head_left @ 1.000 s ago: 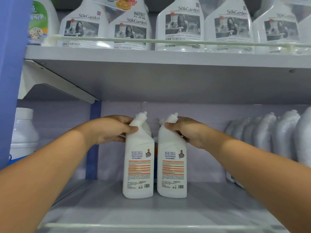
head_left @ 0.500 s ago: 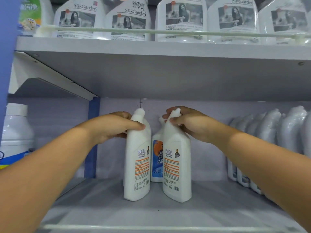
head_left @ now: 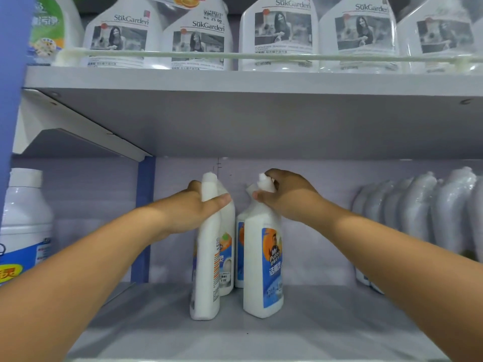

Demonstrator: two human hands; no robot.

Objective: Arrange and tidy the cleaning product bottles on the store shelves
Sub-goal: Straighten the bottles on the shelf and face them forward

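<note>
Two white angled-neck cleaner bottles stand at the middle of the lower shelf [head_left: 313,333]. My left hand [head_left: 193,210] grips the neck of the left bottle [head_left: 206,270], which is turned edge-on, its orange-striped side towards me. My right hand [head_left: 287,194] grips the neck of the right bottle [head_left: 264,270]; its blue and orange front label faces me. Behind them stand two more bottles of the same kind [head_left: 226,257], partly hidden.
A row of shrink-wrapped white bottles [head_left: 418,218] fills the lower shelf's right side. A large white jug with a blue label [head_left: 23,226] stands at the left, past a blue upright [head_left: 145,218]. The upper shelf [head_left: 261,82] carries SukGarden bottles [head_left: 279,32] behind a rail.
Both hands have twisted their bottles: the right bottle went from back label to blue front label facing me, the left from back label to edge-on. The camera moved closer.
</note>
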